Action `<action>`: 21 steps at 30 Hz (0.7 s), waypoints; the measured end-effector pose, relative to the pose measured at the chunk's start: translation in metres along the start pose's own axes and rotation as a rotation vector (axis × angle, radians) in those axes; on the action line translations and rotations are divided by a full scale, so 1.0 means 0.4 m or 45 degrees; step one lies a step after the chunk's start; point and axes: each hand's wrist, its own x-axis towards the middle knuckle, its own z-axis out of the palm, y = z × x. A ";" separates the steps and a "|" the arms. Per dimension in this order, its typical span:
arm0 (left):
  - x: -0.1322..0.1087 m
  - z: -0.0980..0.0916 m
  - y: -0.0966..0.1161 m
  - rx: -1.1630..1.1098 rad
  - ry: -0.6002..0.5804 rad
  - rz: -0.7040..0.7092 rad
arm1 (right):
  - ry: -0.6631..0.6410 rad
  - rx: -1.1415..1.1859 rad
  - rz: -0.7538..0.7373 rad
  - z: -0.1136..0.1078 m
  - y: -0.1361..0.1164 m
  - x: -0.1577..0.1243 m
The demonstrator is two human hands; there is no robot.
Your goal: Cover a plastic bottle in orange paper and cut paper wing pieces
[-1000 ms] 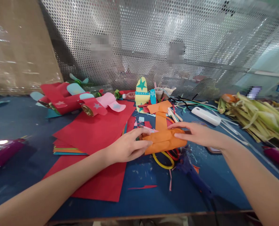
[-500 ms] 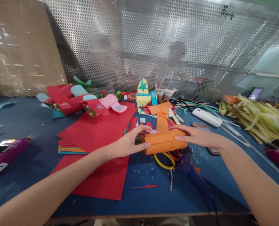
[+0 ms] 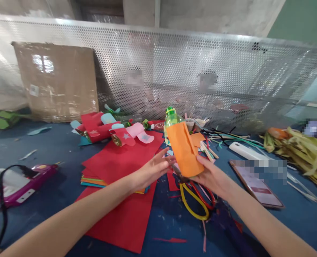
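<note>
Right hand (image 3: 212,175) pinches the orange paper (image 3: 185,150), green bottle (image 3: 171,118) poking out above that grip; left hand (image 3: 151,171) spread just beside. I'd squeeze lightly, avoiding creases.

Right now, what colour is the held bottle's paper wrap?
The paper wrap is orange; see head view.

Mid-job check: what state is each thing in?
Bottle, tilted, wrapped in orange paper, held near its base
Right hand, closed on the bottle
Left hand, open beside it; contact unclear
Phone, face up, screen lit
Scissors, lying down; blades too hidden to tell
Power strip, a black plug in it
Red sheets, flat, overlapping
Cardboard, standing on edge
</note>
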 end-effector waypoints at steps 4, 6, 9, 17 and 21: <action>-0.025 0.052 0.005 -0.065 0.003 -0.083 | -0.136 0.129 0.130 0.030 0.059 -0.032; -0.032 0.062 0.011 -0.085 0.048 -0.154 | -0.125 0.123 0.108 0.021 0.071 -0.041; -0.037 0.060 0.011 -0.106 0.029 -0.247 | -0.029 0.044 -0.061 0.006 0.067 -0.041; -0.045 0.065 -0.013 -0.115 0.017 -0.463 | -0.128 -0.101 -0.101 0.015 0.045 -0.054; -0.045 0.073 -0.015 -0.089 0.063 -0.499 | -0.135 -0.100 -0.082 0.021 0.053 -0.052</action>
